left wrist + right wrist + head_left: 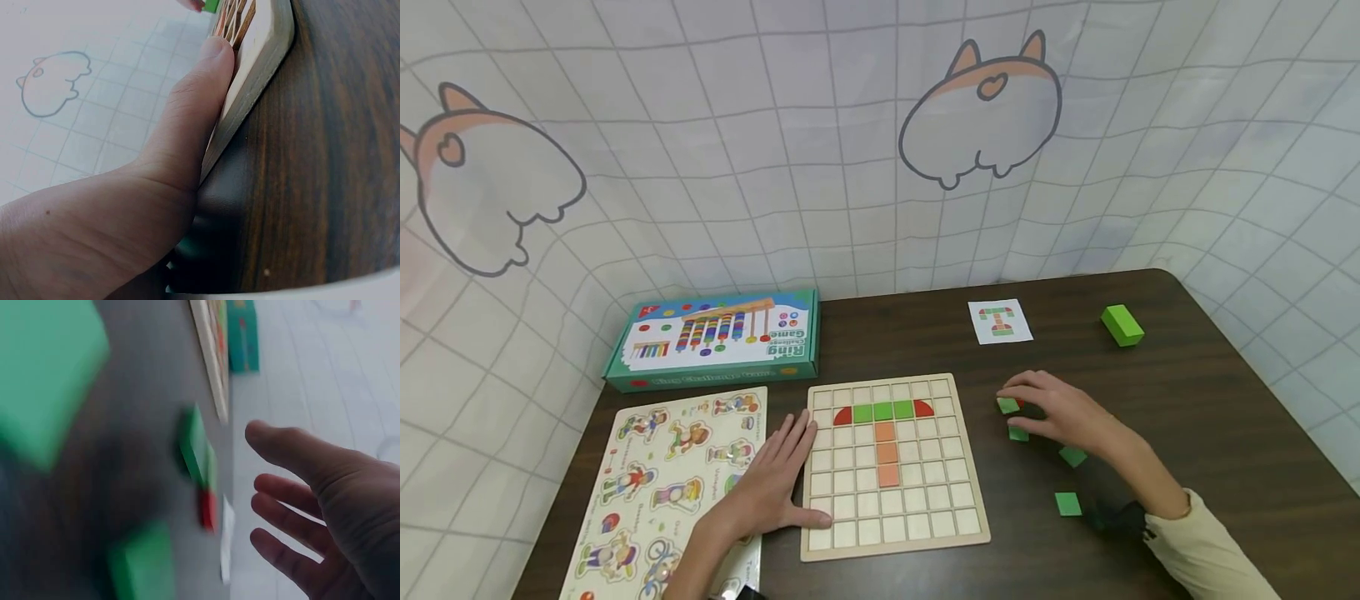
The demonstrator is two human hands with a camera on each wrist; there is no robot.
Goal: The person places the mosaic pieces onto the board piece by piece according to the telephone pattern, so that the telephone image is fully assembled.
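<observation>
My left hand (769, 487) lies on the left side of a wooden grid board (895, 552), thumb (194, 94) along its near left corner and fingers straight. A row of green square tiles (883, 410) with a red quarter-round piece (843, 416) at its left end and another at its right sits on the board. Orange tiles (887, 452) run down below that row. Over the loose pieces to the right, my right hand (1051, 408) hovers with fingers spread and nothing between them. Beneath it are green tiles (1018, 433) and a partly hidden red piece (207, 510).
More green tiles (1067, 504) lie nearer on the dark table. A pattern card (1000, 322) is behind the right hand, and a green block (1122, 325) stands at the far right. On the left are a boxed ring game (715, 337) and a picture puzzle board (647, 450).
</observation>
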